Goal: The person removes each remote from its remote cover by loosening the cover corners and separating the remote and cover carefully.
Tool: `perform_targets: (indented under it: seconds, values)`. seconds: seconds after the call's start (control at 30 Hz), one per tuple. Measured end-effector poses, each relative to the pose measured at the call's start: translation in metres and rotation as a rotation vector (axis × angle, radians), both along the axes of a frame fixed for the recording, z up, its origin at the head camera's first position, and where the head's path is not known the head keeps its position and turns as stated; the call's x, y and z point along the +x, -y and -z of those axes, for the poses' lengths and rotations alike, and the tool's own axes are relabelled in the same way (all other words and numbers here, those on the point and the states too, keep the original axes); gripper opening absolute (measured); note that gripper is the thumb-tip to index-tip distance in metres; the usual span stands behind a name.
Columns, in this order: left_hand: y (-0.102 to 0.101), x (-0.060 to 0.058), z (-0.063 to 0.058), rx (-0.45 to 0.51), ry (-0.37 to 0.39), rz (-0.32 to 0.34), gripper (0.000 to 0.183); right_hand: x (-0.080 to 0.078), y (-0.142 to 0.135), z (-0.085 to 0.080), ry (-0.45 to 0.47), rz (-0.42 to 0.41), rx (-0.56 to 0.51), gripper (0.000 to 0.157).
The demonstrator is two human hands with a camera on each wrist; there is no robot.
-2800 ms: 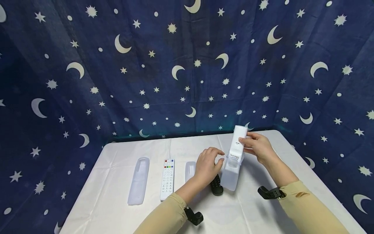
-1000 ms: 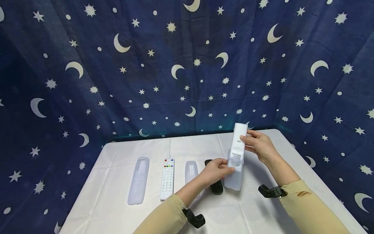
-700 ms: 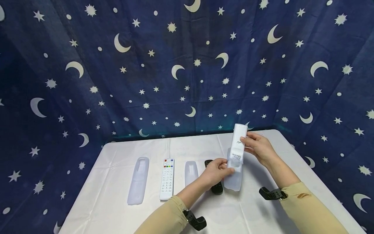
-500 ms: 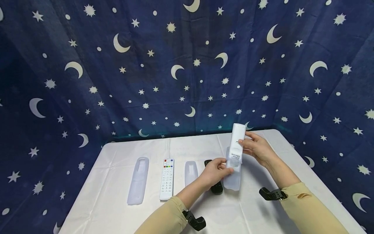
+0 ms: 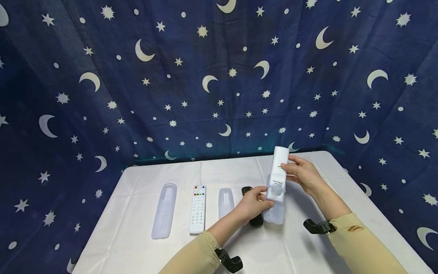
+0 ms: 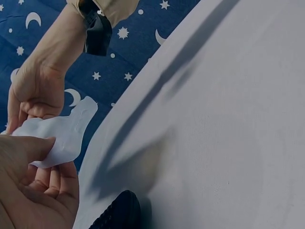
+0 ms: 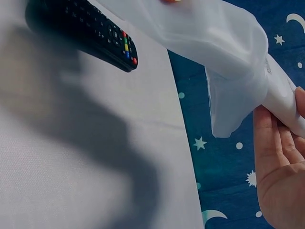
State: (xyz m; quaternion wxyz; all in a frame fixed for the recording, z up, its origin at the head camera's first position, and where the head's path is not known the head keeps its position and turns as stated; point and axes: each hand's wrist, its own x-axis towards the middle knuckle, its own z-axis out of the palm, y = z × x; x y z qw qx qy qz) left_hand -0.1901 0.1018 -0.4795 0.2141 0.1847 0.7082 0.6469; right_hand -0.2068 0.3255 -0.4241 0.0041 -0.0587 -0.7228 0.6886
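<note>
My right hand [image 5: 304,175] grips the upper part of a white remote control [image 5: 280,158], its back with printed text facing the head camera. The remote's lower end sits inside a translucent silicone remote cover [image 5: 275,216]. Thumb and fingers of my left hand [image 5: 252,205] pinch the cover's left side. Both are held tilted above the table. In the right wrist view, a loose flap of the cover [image 7: 228,43] hangs beside the remote [image 7: 281,90]. The left wrist view shows the cover [image 6: 66,138] between my two hands. A black remote [image 5: 257,221] lies partly hidden beneath my left hand.
On the white tablecloth [image 5: 130,213] lie a long translucent cover [image 5: 164,211], a white remote with colored buttons [image 5: 197,209] and a smaller translucent cover [image 5: 226,201], partly hidden by my left arm. A dark blue curtain [image 5: 191,87] with moons and stars stands behind the table.
My left hand was beside the cover with its fingers apart; it has since moved right and now pinches it. The right hand keeps its grip on the remote, almost in place.
</note>
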Motion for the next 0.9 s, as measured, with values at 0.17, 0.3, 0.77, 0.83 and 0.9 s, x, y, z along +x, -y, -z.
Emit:
perform_targets:
  seconds: [0.17,0.3,0.77,0.83,0.9]
  values:
    - [-0.0003,0.0023,-0.0021,-0.033,0.016,-0.009,0.037,0.0004,0.0008,-0.0014,0.001,0.005,0.004,0.073]
    - [-0.0004,0.0050,-0.0049,-0.075,0.026,-0.018,0.020,-0.0002,0.0020,-0.0013,0.004,0.007,-0.012,0.075]
    - [0.0007,0.0075,-0.0077,-0.077,0.060,0.009,0.022,-0.0005,0.0029,-0.0028,0.025,0.008,-0.012,0.075]
    - [0.0004,0.0077,-0.0074,-0.069,0.060,0.012,0.023,-0.0004,0.0024,-0.0029,0.027,0.006,-0.014,0.075]
    - [0.0001,0.0079,-0.0073,-0.059,0.063,0.014,0.024,-0.0007,0.0016,-0.0026,0.028,0.007,-0.017,0.074]
